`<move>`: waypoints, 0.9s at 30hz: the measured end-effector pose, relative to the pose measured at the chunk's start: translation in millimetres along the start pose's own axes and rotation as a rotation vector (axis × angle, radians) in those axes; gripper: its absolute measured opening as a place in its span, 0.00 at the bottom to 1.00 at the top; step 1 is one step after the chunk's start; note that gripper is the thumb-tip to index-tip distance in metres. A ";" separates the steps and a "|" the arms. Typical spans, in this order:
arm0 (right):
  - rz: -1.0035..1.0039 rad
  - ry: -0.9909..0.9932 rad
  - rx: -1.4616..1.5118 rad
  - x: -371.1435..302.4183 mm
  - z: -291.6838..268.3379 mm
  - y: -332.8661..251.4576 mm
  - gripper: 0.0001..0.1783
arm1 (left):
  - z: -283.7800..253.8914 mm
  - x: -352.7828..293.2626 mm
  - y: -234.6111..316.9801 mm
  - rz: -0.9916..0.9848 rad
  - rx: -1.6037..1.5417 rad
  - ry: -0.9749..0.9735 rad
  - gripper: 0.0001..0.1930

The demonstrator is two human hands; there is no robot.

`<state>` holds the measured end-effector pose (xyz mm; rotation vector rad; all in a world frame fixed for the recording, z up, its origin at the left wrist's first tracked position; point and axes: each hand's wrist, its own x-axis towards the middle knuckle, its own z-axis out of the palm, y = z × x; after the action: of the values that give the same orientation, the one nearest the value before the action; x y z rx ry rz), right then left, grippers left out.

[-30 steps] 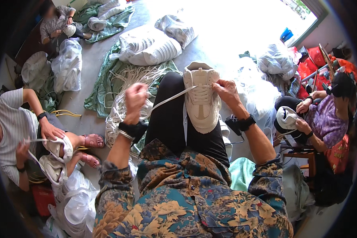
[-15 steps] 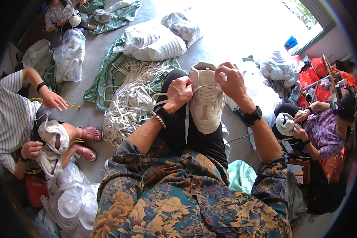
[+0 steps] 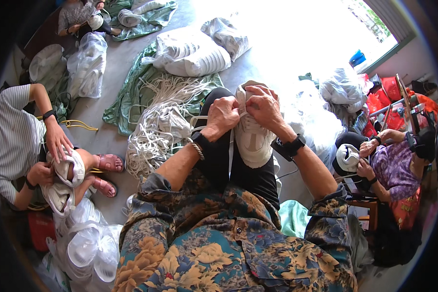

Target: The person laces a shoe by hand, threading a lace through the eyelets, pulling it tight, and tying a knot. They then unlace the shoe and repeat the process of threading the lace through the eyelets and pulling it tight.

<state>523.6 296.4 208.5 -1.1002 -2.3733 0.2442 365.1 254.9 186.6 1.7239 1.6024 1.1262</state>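
Note:
A cream-white sneaker (image 3: 252, 146) rests on my dark-trousered legs, toe toward me. My left hand (image 3: 222, 117) is closed at the sneaker's left edge, pinching a white shoelace (image 3: 197, 120) whose loose part loops out to the left. Across the top of the lacing lies my right hand (image 3: 264, 109). Its fingers are bent and pressed together beside the left fingertips, at the upper eyelets. They seem to pinch the same lace, though the fingers hide most of it. Laces cross the sneaker's front below my hands.
A heap of white laces (image 3: 153, 131) lies on a green sheet (image 3: 119, 109) to my left. Beyond it sit plastic-wrapped white bundles (image 3: 192, 53). Co-workers handle white shoes at left (image 3: 63, 182), right (image 3: 348, 158) and far left. Clear plastic bags (image 3: 314, 117) lie at right.
My right hand has moved left from the sneaker's right edge across the lacing to meet my left hand. The left co-worker's raised hand has come down onto a shoe.

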 end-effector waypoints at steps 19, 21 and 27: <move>-0.012 0.019 0.186 -24.2 -83.8 7.0 0.02 | 5.3 7.1 47.8 0.343 -0.082 0.099 0.13; -0.075 0.034 0.207 -24.3 -84.4 4.2 0.05 | 13.5 13.6 48.5 0.333 -0.155 -0.134 0.08; 0.078 -0.262 0.240 -17.6 -77.0 22.9 0.20 | 31.4 -6.9 66.0 0.484 -0.216 -0.164 0.04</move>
<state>588.1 294.4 259.4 -1.1013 -2.4453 0.7206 427.3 242.6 223.6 2.0502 0.9484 1.2797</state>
